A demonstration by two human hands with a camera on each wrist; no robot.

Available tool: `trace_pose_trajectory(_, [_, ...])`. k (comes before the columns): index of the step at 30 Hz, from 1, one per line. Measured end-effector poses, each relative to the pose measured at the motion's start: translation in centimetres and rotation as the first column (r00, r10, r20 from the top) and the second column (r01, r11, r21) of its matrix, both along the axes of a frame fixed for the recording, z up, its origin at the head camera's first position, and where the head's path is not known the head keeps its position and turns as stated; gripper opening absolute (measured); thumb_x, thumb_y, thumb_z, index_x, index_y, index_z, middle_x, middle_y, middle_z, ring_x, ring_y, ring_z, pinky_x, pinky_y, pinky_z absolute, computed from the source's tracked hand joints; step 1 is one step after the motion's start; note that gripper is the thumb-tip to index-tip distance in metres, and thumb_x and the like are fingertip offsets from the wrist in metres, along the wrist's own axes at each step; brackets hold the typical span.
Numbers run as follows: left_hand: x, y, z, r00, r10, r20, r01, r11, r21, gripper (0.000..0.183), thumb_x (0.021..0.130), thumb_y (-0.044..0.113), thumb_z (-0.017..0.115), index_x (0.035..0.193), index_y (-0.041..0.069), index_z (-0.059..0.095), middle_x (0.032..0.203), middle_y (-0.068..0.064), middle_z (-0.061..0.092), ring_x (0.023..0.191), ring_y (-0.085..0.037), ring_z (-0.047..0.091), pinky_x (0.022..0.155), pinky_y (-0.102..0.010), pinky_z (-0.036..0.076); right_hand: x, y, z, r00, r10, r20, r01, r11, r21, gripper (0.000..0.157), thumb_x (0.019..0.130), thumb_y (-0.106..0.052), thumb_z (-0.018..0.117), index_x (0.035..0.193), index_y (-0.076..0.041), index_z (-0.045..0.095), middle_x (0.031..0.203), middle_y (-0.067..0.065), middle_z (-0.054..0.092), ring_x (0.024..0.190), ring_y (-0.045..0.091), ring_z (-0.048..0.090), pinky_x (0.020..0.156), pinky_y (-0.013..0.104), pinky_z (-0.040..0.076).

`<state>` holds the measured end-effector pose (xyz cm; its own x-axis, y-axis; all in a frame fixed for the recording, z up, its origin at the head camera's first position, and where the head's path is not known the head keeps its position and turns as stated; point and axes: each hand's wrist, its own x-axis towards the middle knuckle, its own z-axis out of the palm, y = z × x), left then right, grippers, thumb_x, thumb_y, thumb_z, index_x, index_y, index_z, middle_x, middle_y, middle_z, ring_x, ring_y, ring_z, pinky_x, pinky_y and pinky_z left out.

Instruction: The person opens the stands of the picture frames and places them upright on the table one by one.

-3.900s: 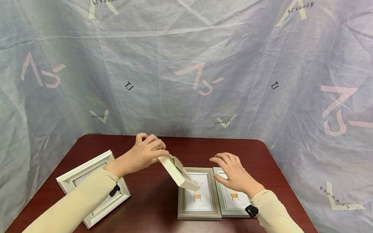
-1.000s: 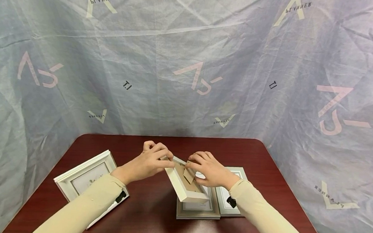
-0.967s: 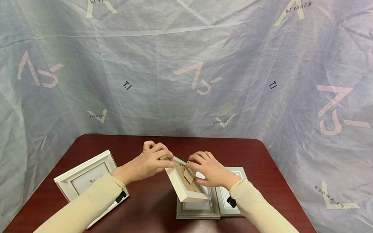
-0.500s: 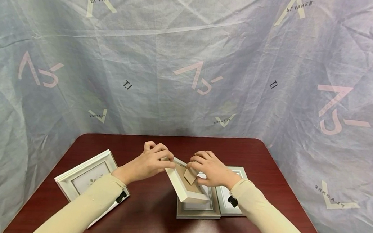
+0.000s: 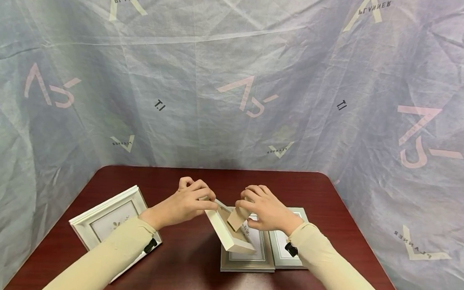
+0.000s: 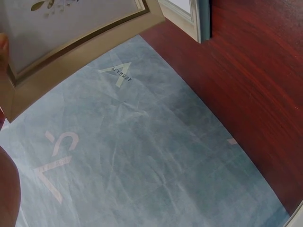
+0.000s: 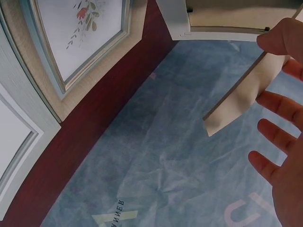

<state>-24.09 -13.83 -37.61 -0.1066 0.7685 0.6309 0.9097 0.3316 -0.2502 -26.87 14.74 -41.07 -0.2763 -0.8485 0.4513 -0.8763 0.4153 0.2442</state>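
Note:
My left hand [image 5: 191, 200] grips the upper left corner of a cream picture frame [image 5: 225, 240], held tilted above the table with its brown back towards me. In the left wrist view its front faces the camera, showing the wooden moulding [image 6: 90, 56] and part of a floral print. My right hand [image 5: 267, 210] pinches the stand leg [image 5: 238, 219] on the back between thumb and fingers. The right wrist view shows that leg [image 7: 236, 105] swung out from the frame's back [image 7: 227, 14], other fingers spread apart.
Beneath the held frame, a beige picture frame [image 5: 247, 268] lies face up, side by side with a pale green one [image 5: 299, 211]. A white frame [image 5: 89, 219] lies slanted at the left, partly behind the left forearm. Grey printed cloth [image 5: 232, 136] hangs around the dark red table [image 5: 175, 267].
My right hand has come over from the right and taken hold of the stand leg, which now stands further out from the back. The left hand has shifted slightly right with the frame.

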Motion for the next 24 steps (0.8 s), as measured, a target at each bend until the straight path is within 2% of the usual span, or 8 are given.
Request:
trace_pose_trajectory(13, [0.25, -0.17, 0.14, 1.0, 0.018, 0.002, -0.018, 1.0, -0.008, 0.029, 0.07, 0.016, 0.077, 0.095, 0.026, 0.066, 0.096, 0.008, 0.056, 0.092, -0.013, 0.049, 0.077, -0.047, 0.023, 0.18, -0.16, -0.22, 1.0, -0.006, -0.011, 0.006, 1.0, -0.01, 0.049, 0.063, -0.028, 0.069, 0.11, -0.021, 0.058, 0.107, 0.005, 0.054, 0.107, 0.027, 0.045, 0.085, 0.044, 0.035])
trace_pose_trajectory(24, [0.35, -0.13, 0.19, 1.0, -0.001, -0.019, 0.001, 1.0, 0.016, 0.028, 0.07, 0.014, 0.076, 0.093, 0.026, 0.066, 0.095, 0.009, 0.057, 0.091, -0.015, 0.049, 0.076, -0.048, 0.024, 0.31, -0.2, -0.43, 1.0, -0.024, 0.009, 0.024, 1.0, -0.012, 0.048, 0.065, -0.028, 0.069, 0.111, -0.02, 0.058, 0.109, 0.005, 0.054, 0.109, 0.027, 0.045, 0.086, 0.045, 0.036])
